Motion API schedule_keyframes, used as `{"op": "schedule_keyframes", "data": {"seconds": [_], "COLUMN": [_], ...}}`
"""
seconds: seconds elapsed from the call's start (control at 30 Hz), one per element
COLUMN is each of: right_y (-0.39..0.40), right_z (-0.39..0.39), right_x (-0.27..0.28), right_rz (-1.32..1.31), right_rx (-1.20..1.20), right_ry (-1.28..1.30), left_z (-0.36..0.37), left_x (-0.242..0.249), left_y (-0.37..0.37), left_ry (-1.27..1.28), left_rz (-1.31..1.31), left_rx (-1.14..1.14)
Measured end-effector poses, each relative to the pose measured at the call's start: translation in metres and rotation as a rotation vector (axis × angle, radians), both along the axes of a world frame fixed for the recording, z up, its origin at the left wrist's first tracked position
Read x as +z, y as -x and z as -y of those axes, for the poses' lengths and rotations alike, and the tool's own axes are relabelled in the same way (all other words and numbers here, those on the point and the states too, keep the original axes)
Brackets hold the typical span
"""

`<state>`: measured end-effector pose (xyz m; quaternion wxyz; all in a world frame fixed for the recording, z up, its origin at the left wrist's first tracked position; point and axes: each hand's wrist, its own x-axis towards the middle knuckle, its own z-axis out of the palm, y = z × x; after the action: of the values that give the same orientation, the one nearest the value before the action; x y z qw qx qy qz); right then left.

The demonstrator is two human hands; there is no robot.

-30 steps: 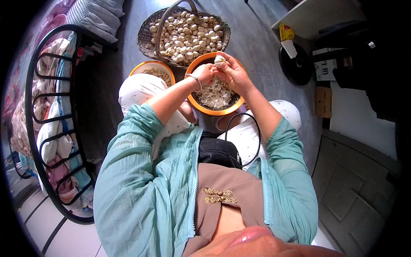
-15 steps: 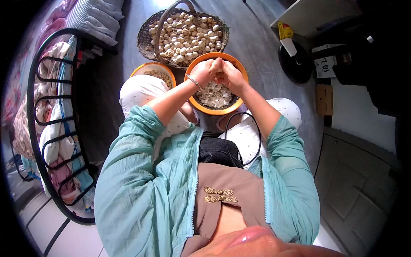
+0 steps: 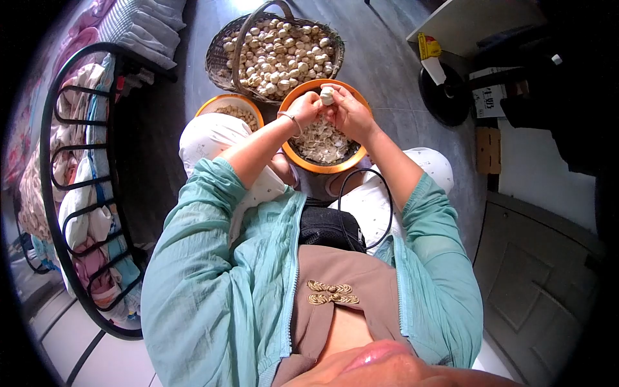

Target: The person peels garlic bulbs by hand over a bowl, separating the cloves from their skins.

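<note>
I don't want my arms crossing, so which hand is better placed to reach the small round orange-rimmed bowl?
Probably the left hand: it's nearer that small round orange-rimmed bowl, while the right hand, farther away, grips a whitish round garlic bulb. Whether the left is free is unclear.

we're looking at the basket out front on the floor, bulbs heaped in it; nearer us, the basin, peelings inside; to its left, the bowl holding cloves; a rail away on our left, a door on our right!
</note>
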<state>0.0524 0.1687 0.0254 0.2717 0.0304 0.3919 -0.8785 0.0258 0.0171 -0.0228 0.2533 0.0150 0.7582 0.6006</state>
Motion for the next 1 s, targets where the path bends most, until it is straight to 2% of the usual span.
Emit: {"op": "schedule_keyframes", "data": {"seconds": [0.07, 0.1, 0.17, 0.2, 0.27, 0.5, 0.7, 0.9, 0.97, 1.0], "right_y": [0.003, 0.004, 0.005, 0.005, 0.004, 0.007, 0.012, 0.012, 0.012, 0.010], "right_z": [-0.001, -0.001, -0.003, -0.002, 0.000, -0.002, -0.007, -0.010, -0.009, -0.008], "right_x": [-0.006, -0.011, -0.018, -0.015, -0.008, -0.016, -0.011, -0.017, -0.020, -0.013], "right_rz": [-0.080, -0.080, -0.111, -0.111, -0.266, -0.355, -0.243, -0.408, -0.632, -0.633], "right_rx": [-0.026, -0.027, -0.068, -0.070, -0.073, -0.132, -0.109, -0.063, -0.200, -0.199], "right_ry": [-0.033, -0.033, -0.353, -0.353, -0.569, -0.551, -0.460, -0.746, -0.927, -0.927], "left_z": [0.003, 0.005, 0.006, 0.006, 0.005, 0.005, 0.003, 0.005, 0.006, 0.006], "left_x": [-0.006, 0.000, 0.018, 0.025, 0.034, 0.023, 0.027, 0.024, 0.030, 0.032], "left_y": [0.004, 0.007, 0.008, 0.007, 0.006, 0.008, 0.006, 0.006, 0.005, 0.005], "left_ry": [0.074, -0.070, -0.293, -0.293, -0.236, -0.303, -0.357, -0.389, -0.413, -0.437], "left_rz": [-0.005, 0.087, 0.175, 0.176, 0.090, -0.017, 0.075, 0.146, 0.159, 0.173], "left_rx": [-0.010, 0.042, 0.104, 0.102, 0.038, -0.010, 0.010, -0.056, -0.061, -0.066]}}
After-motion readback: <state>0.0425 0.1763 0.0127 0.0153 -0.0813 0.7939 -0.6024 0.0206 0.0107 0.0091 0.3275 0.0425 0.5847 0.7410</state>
